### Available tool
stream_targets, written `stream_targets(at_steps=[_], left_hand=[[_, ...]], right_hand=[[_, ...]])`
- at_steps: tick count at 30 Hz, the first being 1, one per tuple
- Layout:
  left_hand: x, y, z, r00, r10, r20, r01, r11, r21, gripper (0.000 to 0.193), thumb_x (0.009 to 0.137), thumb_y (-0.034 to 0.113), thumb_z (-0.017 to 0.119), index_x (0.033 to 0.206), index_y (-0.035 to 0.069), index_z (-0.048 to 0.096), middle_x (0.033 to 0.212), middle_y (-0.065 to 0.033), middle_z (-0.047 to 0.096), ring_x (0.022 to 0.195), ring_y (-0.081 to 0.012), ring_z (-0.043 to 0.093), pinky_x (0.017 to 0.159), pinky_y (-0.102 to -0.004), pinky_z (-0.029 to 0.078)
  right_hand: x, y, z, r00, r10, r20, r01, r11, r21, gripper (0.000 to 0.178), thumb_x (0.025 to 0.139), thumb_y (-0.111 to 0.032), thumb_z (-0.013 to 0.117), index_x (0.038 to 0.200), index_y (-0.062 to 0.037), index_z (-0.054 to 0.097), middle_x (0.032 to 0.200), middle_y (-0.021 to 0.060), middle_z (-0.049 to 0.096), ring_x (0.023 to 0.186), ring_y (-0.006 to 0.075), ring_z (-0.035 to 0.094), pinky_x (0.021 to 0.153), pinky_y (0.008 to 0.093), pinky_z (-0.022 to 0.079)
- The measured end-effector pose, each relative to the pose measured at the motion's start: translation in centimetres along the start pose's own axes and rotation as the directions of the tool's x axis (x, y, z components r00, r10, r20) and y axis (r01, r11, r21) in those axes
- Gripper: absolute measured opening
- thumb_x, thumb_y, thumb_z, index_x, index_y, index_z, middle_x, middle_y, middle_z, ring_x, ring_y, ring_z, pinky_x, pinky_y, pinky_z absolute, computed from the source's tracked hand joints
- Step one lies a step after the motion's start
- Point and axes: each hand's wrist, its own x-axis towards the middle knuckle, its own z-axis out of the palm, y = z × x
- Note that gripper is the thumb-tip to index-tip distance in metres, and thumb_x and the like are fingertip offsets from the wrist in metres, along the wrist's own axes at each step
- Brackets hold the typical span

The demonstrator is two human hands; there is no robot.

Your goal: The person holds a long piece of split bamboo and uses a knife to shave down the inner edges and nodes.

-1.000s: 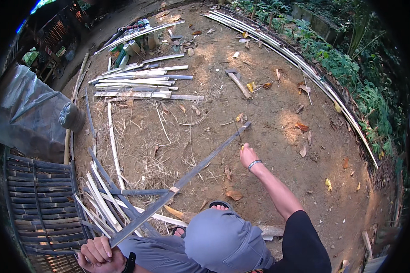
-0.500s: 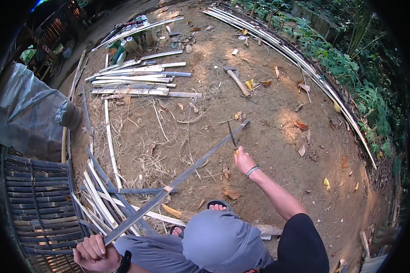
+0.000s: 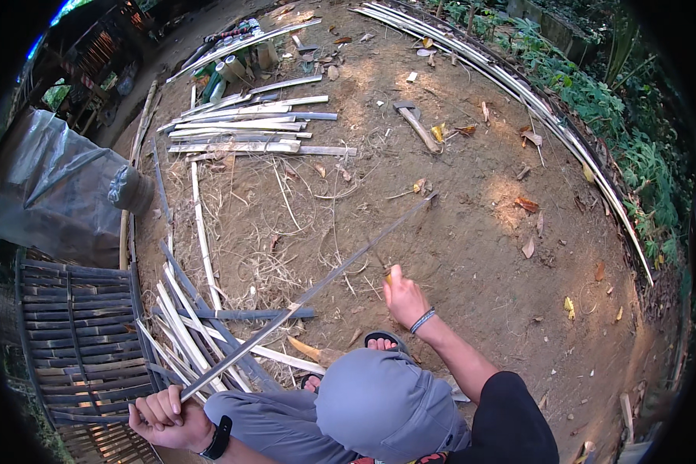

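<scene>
A long, narrow, dark grey strip, straight, with a pale band partway along, slants from the left hand at half past seven to its far end at two o'clock. The right hand, at half past four, grips a yellowish-handled knife; its thin, dark blade points toward eleven o'clock, near the strip, contact unclear.

Black sleeve on right arm. Grey trousers, stitched seams showing. Black wristband at left, thin dark-and-pale bracelet at right. Dark open-toed sandals.
</scene>
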Motion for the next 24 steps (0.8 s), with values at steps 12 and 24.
stream_targets(at_steps=[12, 24], left_hand=[[-0.3, -0.8, -0.8, 0.983, 0.010, -0.185, -0.014, 1.000, -0.022, 0.044, 0.093, 0.024, 0.037, 0.052, 0.016, 0.026, 0.042, 0.0028, 0.023, 0.036, -0.0083, 0.020, 0.045, -0.0240, 0.028], [0.1, -1.4, 0.5, 0.920, 0.099, -0.380, -0.114, 0.993, -0.016, 0.036, 0.090, 0.042, 0.048, 0.074, 0.010, 0.040, 0.064, -0.0018, 0.039, 0.061, -0.0147, 0.042, 0.081, -0.0318, 0.041]], right_hand=[[3.6, 2.1, -0.9, 0.984, 0.117, -0.133, -0.127, 0.990, -0.065, 0.025, 0.091, -0.021, 0.047, 0.099, 0.0014, 0.038, 0.068, 0.0275, 0.061, 0.063, 0.0435, 0.062, 0.053, 0.0523, 0.050], [1.3, 9.4, -2.0, 0.944, 0.157, -0.289, -0.133, 0.986, 0.101, 0.031, 0.092, -0.031, 0.051, 0.090, -0.0010, 0.046, 0.061, 0.0141, 0.056, 0.052, 0.0269, 0.059, 0.048, 0.0396, 0.048]])
